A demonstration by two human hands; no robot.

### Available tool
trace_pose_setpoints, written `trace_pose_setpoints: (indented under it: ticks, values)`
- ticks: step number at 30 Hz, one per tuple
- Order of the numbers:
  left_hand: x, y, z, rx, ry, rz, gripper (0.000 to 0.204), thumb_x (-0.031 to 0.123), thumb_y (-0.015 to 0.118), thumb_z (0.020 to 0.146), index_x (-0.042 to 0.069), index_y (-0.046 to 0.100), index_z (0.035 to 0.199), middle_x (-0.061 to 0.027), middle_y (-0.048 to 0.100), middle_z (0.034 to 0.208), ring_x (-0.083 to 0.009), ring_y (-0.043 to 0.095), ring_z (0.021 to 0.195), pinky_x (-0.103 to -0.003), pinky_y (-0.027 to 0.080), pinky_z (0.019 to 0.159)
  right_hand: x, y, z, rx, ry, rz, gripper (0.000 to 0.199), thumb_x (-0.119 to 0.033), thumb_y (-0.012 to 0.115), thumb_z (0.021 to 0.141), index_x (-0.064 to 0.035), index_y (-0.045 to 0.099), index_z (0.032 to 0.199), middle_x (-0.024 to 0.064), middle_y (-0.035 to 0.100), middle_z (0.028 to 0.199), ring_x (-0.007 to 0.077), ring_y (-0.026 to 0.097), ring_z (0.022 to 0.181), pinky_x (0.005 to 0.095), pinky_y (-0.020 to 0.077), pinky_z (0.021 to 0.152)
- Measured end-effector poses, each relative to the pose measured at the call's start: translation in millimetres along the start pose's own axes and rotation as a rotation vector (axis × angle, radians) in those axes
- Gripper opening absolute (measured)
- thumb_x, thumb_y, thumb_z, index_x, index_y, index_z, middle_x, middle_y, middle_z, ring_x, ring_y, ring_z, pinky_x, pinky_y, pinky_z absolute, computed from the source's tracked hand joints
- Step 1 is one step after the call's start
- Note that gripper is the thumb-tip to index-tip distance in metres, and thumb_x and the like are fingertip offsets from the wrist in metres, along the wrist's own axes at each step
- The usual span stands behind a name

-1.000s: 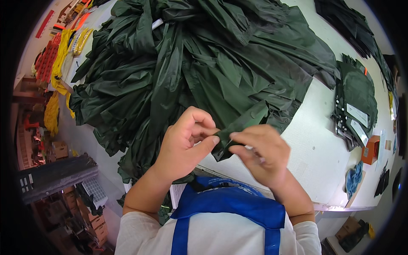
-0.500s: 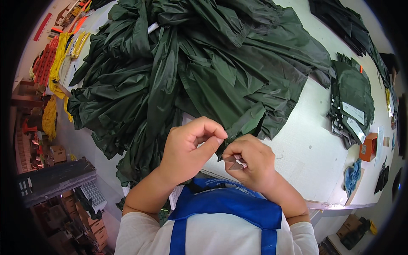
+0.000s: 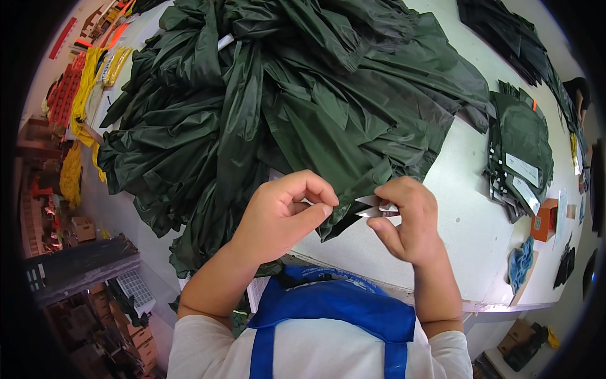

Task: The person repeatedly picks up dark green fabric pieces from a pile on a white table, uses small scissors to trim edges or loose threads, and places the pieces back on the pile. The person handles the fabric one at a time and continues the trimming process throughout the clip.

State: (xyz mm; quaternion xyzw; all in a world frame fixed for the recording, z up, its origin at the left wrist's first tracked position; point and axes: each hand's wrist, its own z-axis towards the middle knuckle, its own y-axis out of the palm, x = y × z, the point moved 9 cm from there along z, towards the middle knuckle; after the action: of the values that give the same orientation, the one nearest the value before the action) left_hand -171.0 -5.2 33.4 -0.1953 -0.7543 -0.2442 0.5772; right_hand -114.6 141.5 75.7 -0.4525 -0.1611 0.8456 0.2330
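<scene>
A large heap of dark green, thin shiny garments (image 3: 315, 120) lies crumpled over the table in front of me. My left hand (image 3: 284, 211) is closed, thumb and forefinger pinching the near edge of the green cloth. Small metal thread snips (image 3: 369, 207) are held in my right hand (image 3: 411, 218), the fingers curled round them and the thumb lower down. Their two pointed blades are spread apart and face left, close to the pinched edge. Most of the snips' handle is hidden in the palm. Any thread there is too fine to make out.
Folded green garments with white labels (image 3: 521, 148) are stacked on the right of the white table (image 3: 442, 252). Beyond them are an orange box (image 3: 544, 220) and a blue cloth (image 3: 521, 264). Yellow garments (image 3: 82, 107) hang at the left, above a dark shelf edge (image 3: 82, 268).
My right hand has risen and moved slightly right, turning so the snips face left with blades apart. My left hand keeps its pinch, nearly still.
</scene>
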Motion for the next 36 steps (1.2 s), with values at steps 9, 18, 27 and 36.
trace_pose_setpoints:
  ticks: [9, 18, 27, 36]
  values:
    - [-4.0, -2.5, -0.7, 0.002, -0.074, 0.061, 0.012, -0.001, 0.059, 0.082, 0.001, 0.054, 0.093, 0.0014, 0.059, 0.076, -0.0014, 0.051, 0.065, -0.018, 0.039, 0.054, -2.0, 4.8, 8.2, -0.133, -0.126, -0.089, 0.033, -0.020, 0.079, 0.061, -0.0089, 0.063, 0.087, 0.0015, 0.062, 0.078, 0.0184, 0.054, 0.065, 0.0308, 0.0337, 0.059]
    - [-4.8, -1.0, -2.8, -0.003, -0.041, 0.184, 0.016, 0.001, 0.059, 0.083, 0.001, 0.051, 0.096, -0.0026, 0.066, 0.076, -0.0019, 0.052, 0.061, -0.019, 0.038, 0.052, -1.7, 10.3, 9.0, -0.174, -0.097, -0.035, 0.029, -0.019, 0.079, 0.063, -0.0098, 0.065, 0.086, 0.0004, 0.062, 0.079, 0.0181, 0.054, 0.066, 0.0304, 0.0336, 0.058]
    - [-9.3, -1.6, -3.3, -0.016, -0.015, 0.218, 0.018, 0.001, 0.057, 0.084, 0.001, 0.051, 0.101, -0.0018, 0.064, 0.074, -0.0043, 0.052, 0.061, -0.022, 0.041, 0.053, -1.9, 16.9, 5.6, -0.202, -0.130, -0.027, 0.026, -0.017, 0.079, 0.066, -0.0088, 0.064, 0.085, 0.0011, 0.062, 0.078, 0.0160, 0.055, 0.065, 0.0275, 0.0372, 0.057]
    - [-184.4, -139.2, -76.7, -0.690, -0.742, 1.729, 0.035, 0.012, 0.055, 0.073, 0.006, 0.065, 0.106, -0.0150, 0.067, 0.095, -0.0313, 0.065, 0.088, -0.041, 0.052, 0.074, 166.2, 0.6, -66.1, 0.229, 0.765, 0.339, 0.018, -0.007, 0.067, 0.082, -0.0020, 0.059, 0.097, -0.0030, 0.047, 0.082, 0.0039, 0.043, 0.069, 0.0189, 0.0379, 0.061]
